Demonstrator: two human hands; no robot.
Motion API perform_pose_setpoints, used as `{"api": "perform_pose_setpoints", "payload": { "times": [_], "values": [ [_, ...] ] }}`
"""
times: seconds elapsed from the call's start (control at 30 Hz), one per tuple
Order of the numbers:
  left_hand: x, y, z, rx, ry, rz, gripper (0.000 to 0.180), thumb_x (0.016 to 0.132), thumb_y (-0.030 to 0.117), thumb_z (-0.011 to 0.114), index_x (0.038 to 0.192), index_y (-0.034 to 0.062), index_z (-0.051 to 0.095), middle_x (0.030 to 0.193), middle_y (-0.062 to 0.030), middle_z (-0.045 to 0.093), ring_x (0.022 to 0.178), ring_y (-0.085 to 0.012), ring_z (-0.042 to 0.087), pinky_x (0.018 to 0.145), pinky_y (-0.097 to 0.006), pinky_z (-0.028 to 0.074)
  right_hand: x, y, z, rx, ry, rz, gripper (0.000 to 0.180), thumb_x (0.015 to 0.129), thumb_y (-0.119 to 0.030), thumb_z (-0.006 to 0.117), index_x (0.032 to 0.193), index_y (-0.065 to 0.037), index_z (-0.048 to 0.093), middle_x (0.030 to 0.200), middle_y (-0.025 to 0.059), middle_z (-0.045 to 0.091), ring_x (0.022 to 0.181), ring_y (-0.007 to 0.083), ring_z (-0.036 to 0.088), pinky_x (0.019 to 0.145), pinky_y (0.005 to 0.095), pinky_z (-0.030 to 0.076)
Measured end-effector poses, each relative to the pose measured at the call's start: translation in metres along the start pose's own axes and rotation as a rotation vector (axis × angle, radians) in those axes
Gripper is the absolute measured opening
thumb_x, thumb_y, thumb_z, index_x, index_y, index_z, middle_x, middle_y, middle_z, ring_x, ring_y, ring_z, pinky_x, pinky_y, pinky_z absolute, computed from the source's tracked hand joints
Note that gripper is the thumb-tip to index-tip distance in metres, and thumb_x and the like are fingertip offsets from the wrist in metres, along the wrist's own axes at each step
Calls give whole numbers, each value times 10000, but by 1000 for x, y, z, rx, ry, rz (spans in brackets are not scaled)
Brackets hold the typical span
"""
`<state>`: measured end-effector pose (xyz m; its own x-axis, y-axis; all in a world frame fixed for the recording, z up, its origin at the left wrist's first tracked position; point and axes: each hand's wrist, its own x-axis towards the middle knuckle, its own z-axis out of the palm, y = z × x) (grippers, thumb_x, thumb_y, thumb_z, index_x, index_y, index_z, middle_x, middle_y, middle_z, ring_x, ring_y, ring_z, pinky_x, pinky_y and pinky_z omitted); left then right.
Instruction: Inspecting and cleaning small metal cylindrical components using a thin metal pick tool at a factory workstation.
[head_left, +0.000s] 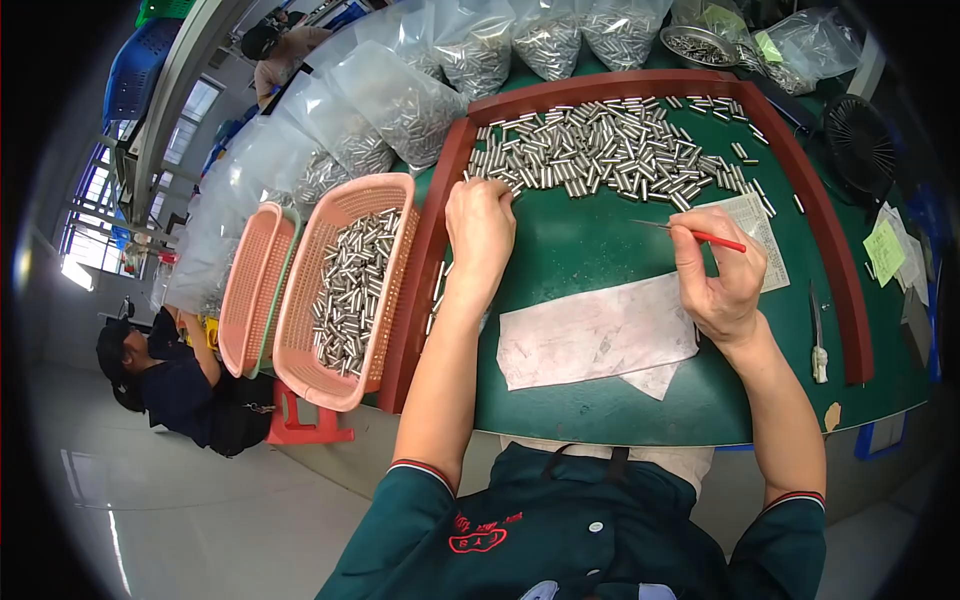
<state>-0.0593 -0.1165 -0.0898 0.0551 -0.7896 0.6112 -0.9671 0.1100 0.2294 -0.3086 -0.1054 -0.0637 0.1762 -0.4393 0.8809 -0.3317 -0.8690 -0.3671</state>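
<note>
My right hand (725, 275) is closed on a pick with a red handle (722, 241), its thin metal tip pointing left over the green mat (570, 240). At the left end of the pile, my left hand (480, 225) is closed beside the red wooden border (430, 250). Its fingertips are mostly hidden; a metal pin shows right by them, but whether they grip it I cannot make out. Many short, shiny metal pins (610, 145) lie heaped at the back of the mat. Between my forearms, a stained pale cloth (595, 335) lies flat.
Left of the border stand a pink basket (290, 345) of pins and a second pink basket (250, 290). Clear bags (475, 50) of metal parts line the back. A knife-like tool (818, 340), printed paper (765, 245) and black fan (858, 140) are right. A co-worker (180, 380) sits left.
</note>
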Motion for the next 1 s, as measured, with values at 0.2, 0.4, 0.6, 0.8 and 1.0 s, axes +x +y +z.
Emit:
{"api": "perform_pose_setpoints", "payload": {
  "times": [0.2,0.4,0.6,0.8,1.0],
  "values": [
    [-3,0,14,1,-26,-43,27,630,-11,609,648,-25,594,650,-179,578,662,-353,555,625,-431,446,-2,3,3,8,-32,-63,153,686,60,631,780,-6,532,654,86,570,531,228,563,458,281,433],
    [-4,-3,9,32,-3,-6,36,630,-18,595,660,-24,576,660,-172,582,660,-347,557,619,-424,446,0,1,2,7,-35,-65,150,688,61,630,781,-3,530,664,84,577,531,226,564,455,284,432],
    [-5,26,-18,-1078,-287,-660,171,790,73,610,924,-31,594,783,-41,614,636,-83,552,578,-197,439,-3,6,0,13,-10,24,115,714,54,615,792,7,545,673,99,583,537,230,569,458,282,437],
    [-20,41,-21,-1334,-540,-852,186,798,67,605,957,-27,590,788,-57,613,647,-82,553,599,-187,436,0,-3,-1,124,-14,71,77,746,39,596,814,31,561,706,117,596,566,236,579,472,280,448],
    [-24,49,-19,-1299,-586,-793,168,793,48,609,942,-26,587,781,-52,608,643,-87,553,606,-190,440,-6,-10,8,205,-12,26,156,737,36,612,872,11,537,745,125,614,608,236,608,494,265,472]
  ]
}}
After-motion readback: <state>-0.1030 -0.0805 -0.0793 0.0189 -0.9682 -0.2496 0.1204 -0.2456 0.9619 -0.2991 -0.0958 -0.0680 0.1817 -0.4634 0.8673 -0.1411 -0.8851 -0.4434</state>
